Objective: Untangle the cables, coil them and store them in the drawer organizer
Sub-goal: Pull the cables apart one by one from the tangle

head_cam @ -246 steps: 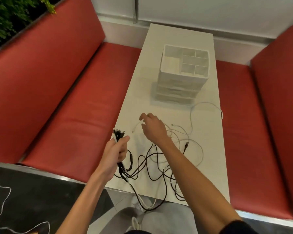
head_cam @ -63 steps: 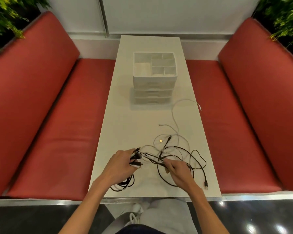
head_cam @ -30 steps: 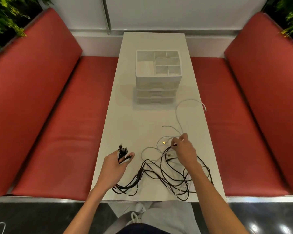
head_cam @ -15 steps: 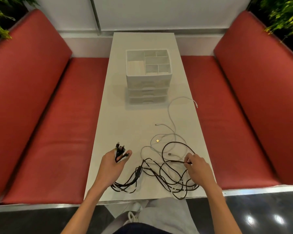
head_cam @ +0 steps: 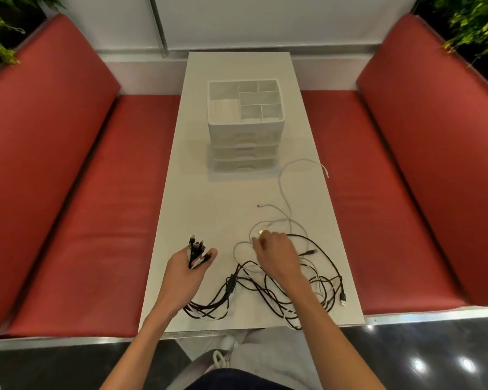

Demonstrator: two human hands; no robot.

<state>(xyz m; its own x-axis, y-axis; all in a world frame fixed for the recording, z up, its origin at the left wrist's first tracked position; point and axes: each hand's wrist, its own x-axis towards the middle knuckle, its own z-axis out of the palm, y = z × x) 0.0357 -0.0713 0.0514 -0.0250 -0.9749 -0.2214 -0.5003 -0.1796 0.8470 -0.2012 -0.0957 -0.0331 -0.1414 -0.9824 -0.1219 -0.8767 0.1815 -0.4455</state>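
The right hand (head_cam: 276, 256) had moved from the tangle's right edge up to the white cable (head_cam: 280, 182) beside its gold-tipped plug (head_cam: 260, 231), fingers curled downward, though whether they gripped it could not be told, while the left hand (head_cam: 185, 277) clasped a bundle of plug ends (head_cam: 195, 249) and the cable tangle (head_cam: 231, 282) lay on the white table (head_cam: 209, 209) at lower centre, below the drawer organizer (head_cam: 245, 136).

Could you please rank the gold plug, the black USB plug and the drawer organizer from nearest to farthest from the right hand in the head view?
1. Gold plug: right by the fingertips of the right hand.
2. Black USB plug: to its right, near the front edge of the table.
3. Drawer organizer: farthest, up the table's middle.
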